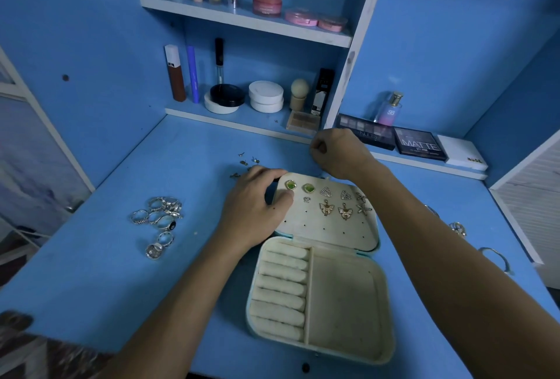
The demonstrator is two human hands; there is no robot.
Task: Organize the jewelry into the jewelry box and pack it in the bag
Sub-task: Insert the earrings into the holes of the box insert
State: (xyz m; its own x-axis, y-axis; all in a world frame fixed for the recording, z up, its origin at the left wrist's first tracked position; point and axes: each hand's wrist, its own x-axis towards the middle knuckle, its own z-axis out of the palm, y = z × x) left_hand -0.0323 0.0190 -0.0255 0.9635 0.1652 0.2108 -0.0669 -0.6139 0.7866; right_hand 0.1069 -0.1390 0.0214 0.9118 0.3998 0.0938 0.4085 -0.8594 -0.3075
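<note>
Risk: the earring panel (325, 221) of the open box (321, 296) stands tilted, supported only by the left hand (254, 212). If that hand releases, or the right hand (336, 151) pushes too hard from behind, the panel can drop and the seated earrings can work loose. Judged from the position behind the panel's upper edge, the right hand is fitting a back. A back dropped there would be hard to find on the table (151, 287).

Hands: the left hand grips the panel's upper left corner, thumb on its face beside the green earrings (300, 187). The right hand is curled with fingertips pinched together; whether it holds anything cannot be determined.

Containers: the box lies at center frame, lid half toward the top. The panel carries the green pair, a triangular pair (335, 193), a butterfly pair (335, 210), two star pieces (363, 204) and one small stud (307, 199). The ring rolls (283, 287) and the open compartment (345, 312) hold nothing.

Outside the box: rings (159, 221) at left, loose studs (245, 163) above the left hand, more pieces (472, 242) at right. No bag is visible.
</note>
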